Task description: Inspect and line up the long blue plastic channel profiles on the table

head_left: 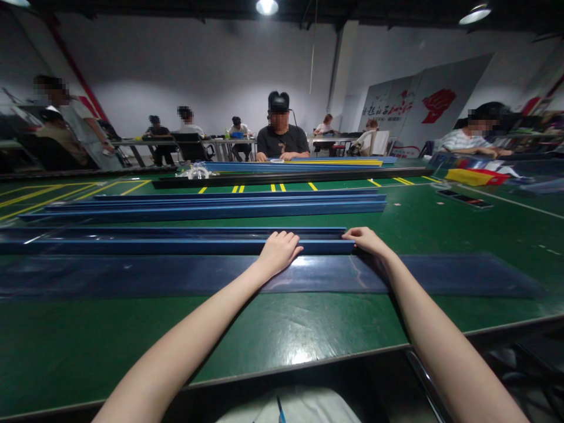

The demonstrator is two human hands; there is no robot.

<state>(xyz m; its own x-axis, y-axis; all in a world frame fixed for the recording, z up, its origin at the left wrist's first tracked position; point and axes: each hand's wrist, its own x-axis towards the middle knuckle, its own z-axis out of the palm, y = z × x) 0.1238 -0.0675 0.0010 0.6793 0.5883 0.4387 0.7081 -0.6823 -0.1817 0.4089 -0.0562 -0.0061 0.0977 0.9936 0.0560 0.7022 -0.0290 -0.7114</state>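
A long blue plastic channel (176, 247) with two raised walls lies across the table in front of me. My left hand (280, 251) grips its front wall left of the right end, with fingers over the top and thumb on the near side. At that right end my right hand (363, 239) is closed in a pinch on the channel; its fingertips partly hide the edge. Clear film shows inside the channel at the left. On the near side a flat, clear plastic strip (326, 274) lies lengthwise, partly under my forearms.
Beyond are more blue channels (220, 209), a long black profile (273, 178), yellow strips (361, 163) and a clear tape roll (197, 171). A phone (463, 198) and a yellow-red tray (476, 176) lie at right. A co-worker (282, 138) sits opposite at the green table (273, 329).
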